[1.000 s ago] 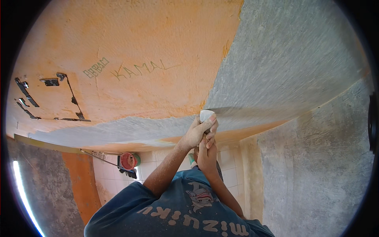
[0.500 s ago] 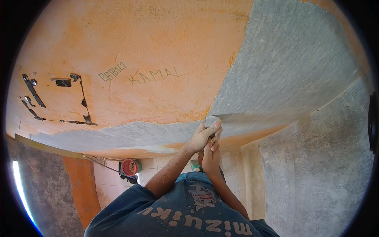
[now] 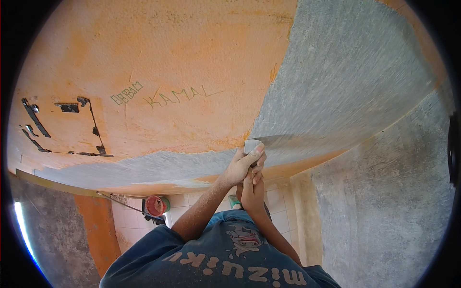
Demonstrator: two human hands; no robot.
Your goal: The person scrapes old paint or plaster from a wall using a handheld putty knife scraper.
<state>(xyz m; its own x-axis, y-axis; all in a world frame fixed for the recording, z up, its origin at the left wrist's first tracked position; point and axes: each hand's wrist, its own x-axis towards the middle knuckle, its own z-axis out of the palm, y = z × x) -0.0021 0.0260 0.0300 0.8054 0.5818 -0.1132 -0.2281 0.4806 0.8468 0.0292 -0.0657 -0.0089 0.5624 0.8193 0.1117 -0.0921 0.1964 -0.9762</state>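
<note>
Both my hands are raised to an orange ceiling (image 3: 158, 53). My left hand (image 3: 238, 166) is uppermost, its fingers wrapped over the pale end of a plastering trowel (image 3: 253, 145). Just beneath it my right hand (image 3: 251, 189) grips the same tool lower down. The trowel is pressed flat to the ceiling at the edge of a wide grey plaster coat (image 3: 345, 81). A thinner grey plaster band (image 3: 144, 168) runs left from the hands. The trowel's blade blends into the grey and is hard to make out.
A dark rectangular cut-out outline (image 3: 62, 127) and scratched writing mark the bare orange ceiling. A grey plastered wall (image 3: 384, 206) stands at right. Below are white wall tiles (image 3: 129, 225) and a red bucket (image 3: 154, 205). My blue shirt (image 3: 216, 261) fills the bottom.
Both hands stay on the trowel against the ceiling, shifting it only slightly along the plaster edge. The view has drifted a little.
</note>
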